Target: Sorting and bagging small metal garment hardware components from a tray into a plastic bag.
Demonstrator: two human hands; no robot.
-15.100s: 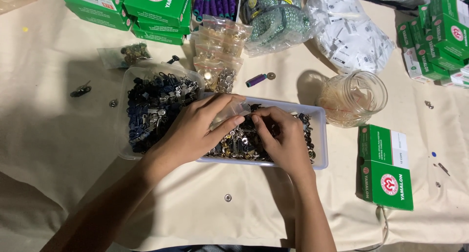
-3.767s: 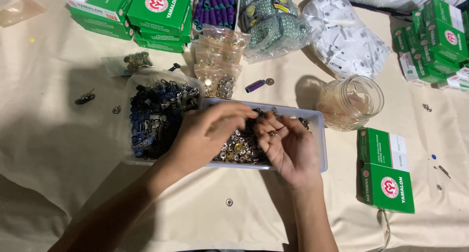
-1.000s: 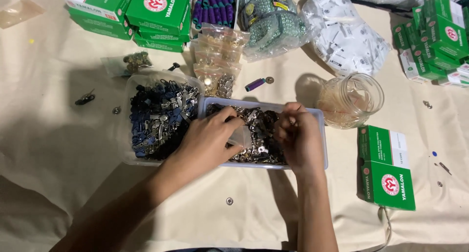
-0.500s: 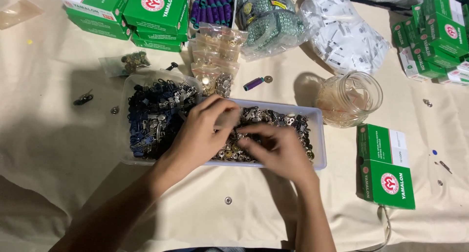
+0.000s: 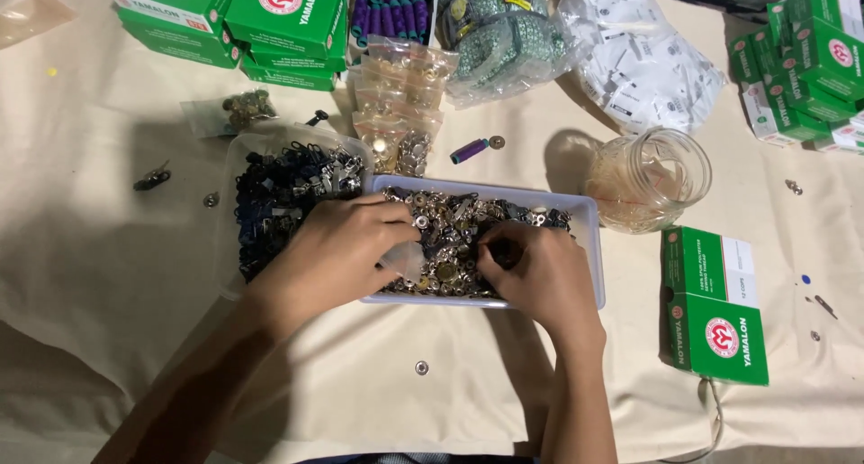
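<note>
**Both hands down in the fastener tray**

Left hand (image 5: 337, 248) lies palm-down over the left part of the white tray (image 5: 589, 221), fingers curled, tips in the metal snap fasteners (image 5: 454, 225). A small clear plastic bag (image 5: 402, 259) sits under its fingertips; looks pinched between thumb and fingers, but the grip itself is hidden, so cannot tell for sure.

Right hand (image 5: 538, 275) sits at the tray's lower right, fingers bent inward with tips buried in the fasteners. Whether it has closed on a piece: cannot tell, tips are covered.

The tray sits mid-table on the beige cloth (image 5: 108, 275), full of mixed silver and dark fasteners.

Around the tray:
- 9 o'clock: clear tub of dark blue zipper pulls (image 5: 288, 194), touching the tray's left edge.
- 12 o'clock: stack of small clear bags with brass parts (image 5: 396, 104); just right of them a small purple cylinder (image 5: 468, 150).
- 2 o'clock: glass jar (image 5: 650, 178), near the tray's corner but apart.
- 3 to 4 o'clock: two green boxes (image 5: 715, 302) side by side.
- 11 o'clock, far: stacked green boxes (image 5: 243, 18).
- 6 o'clock: one loose snap (image 5: 420, 368) on the cloth.
</note>
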